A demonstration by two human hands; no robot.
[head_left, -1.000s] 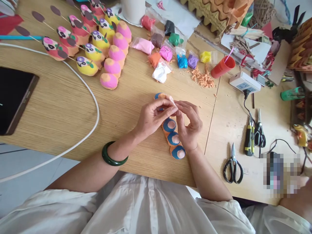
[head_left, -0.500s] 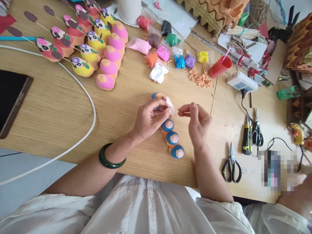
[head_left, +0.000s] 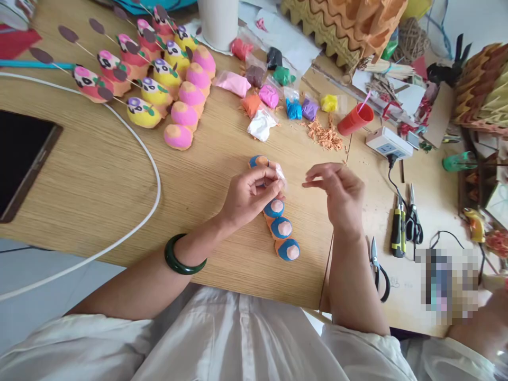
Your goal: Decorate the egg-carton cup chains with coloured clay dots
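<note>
My left hand (head_left: 254, 193) pinches a small clear plastic bag (head_left: 281, 177) with pale pink clay in it. Off to its right, my right hand (head_left: 343, 193) is raised with its fingertips drawn close together; whatever they may hold is too small to make out. Beneath and beside the left hand lies a strip of egg carton cups (head_left: 280, 227), orange at the edges and covered in blue. Pale pink lumps top the three nearest cups. The farthest cup (head_left: 260, 160) has a bare orange top, and the left hand partly hides the cups between.
Bags of coloured clay (head_left: 262, 124) lie beyond the hands, near orange shavings (head_left: 325, 135) and a red cup (head_left: 355, 117). Decorated carton strips (head_left: 178, 136) stand at the back left. Scissors (head_left: 379, 272), a cutter (head_left: 398, 230) and a power strip (head_left: 389, 143) are at right. A white cable (head_left: 156, 185) curves at left.
My right hand has moved to the right, away from the bag, and turned. My left hand still holds the bag over the strip. The view has shifted slightly.
</note>
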